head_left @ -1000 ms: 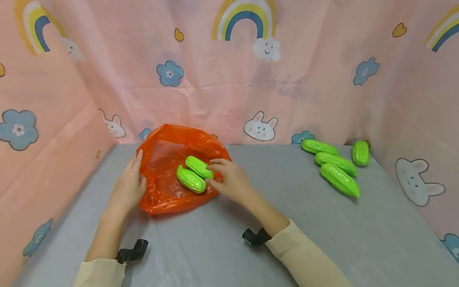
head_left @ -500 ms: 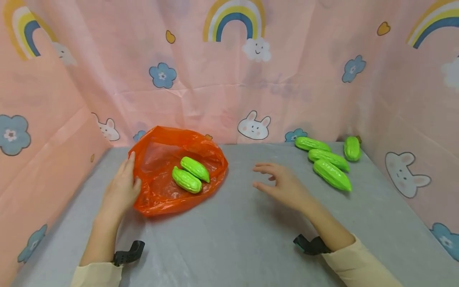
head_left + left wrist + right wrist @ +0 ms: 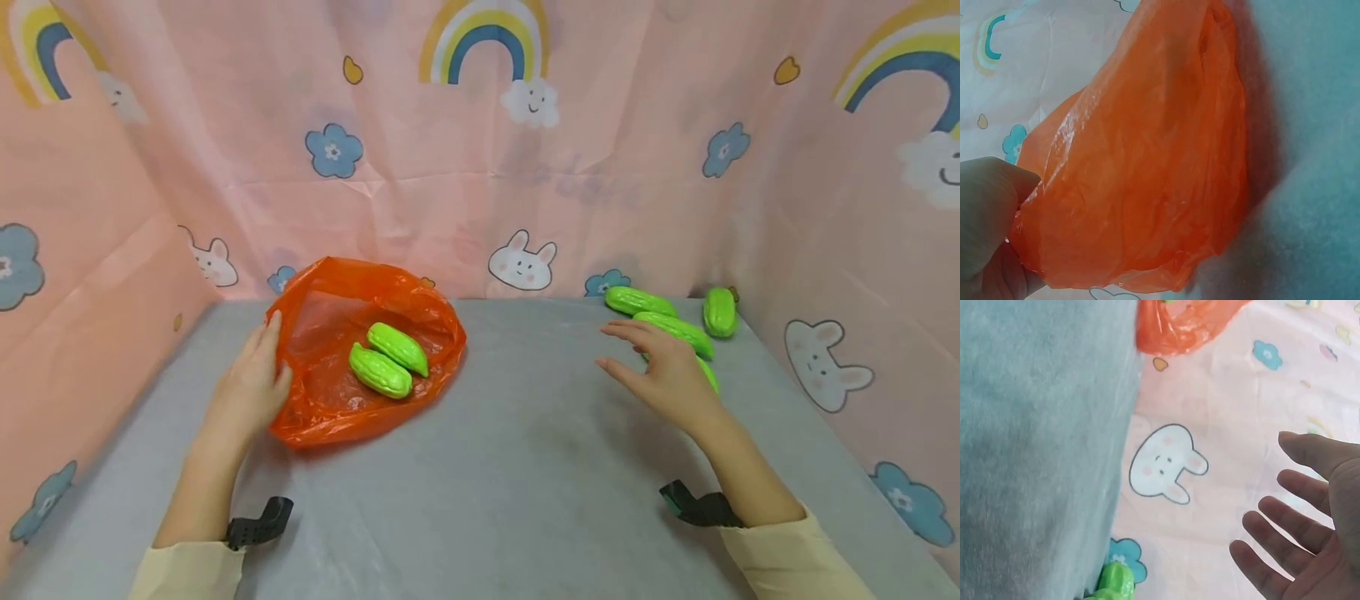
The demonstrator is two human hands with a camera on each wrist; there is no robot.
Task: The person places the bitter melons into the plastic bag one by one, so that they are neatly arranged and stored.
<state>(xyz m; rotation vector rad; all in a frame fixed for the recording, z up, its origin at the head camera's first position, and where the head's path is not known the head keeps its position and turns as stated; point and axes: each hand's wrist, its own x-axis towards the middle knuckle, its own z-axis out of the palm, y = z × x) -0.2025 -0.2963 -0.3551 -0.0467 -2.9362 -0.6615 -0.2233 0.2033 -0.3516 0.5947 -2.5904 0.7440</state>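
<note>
An orange plastic bag [image 3: 341, 425] lies on the table with its mouth spread wide. Inside it, two glossy, ribbed green bitter melons [image 3: 380, 371] rest side by side. My left hand [image 3: 247, 383] holds the bag's left rim; in the left wrist view its thumb and fingers [image 3: 1025, 184] pinch the plastic edge. At the right, my right hand [image 3: 671, 379] hovers with fingers spread and nothing in them. It overlaps the group of bitter melons [image 3: 678, 332] behind it, partly hiding the nearest one. In the right wrist view the fingers [image 3: 1300, 528] are apart from everything.
One more bitter melon [image 3: 720, 313] stands in the back right corner, apart from the others. A grey cloth covers the table [image 3: 495, 467]. Pink printed curtains [image 3: 420, 208] rise behind and on both sides.
My right hand has left the melons in the bag and moved right, over to the melon group. My left hand still holds the bag's rim. The view has shifted slightly right.
</note>
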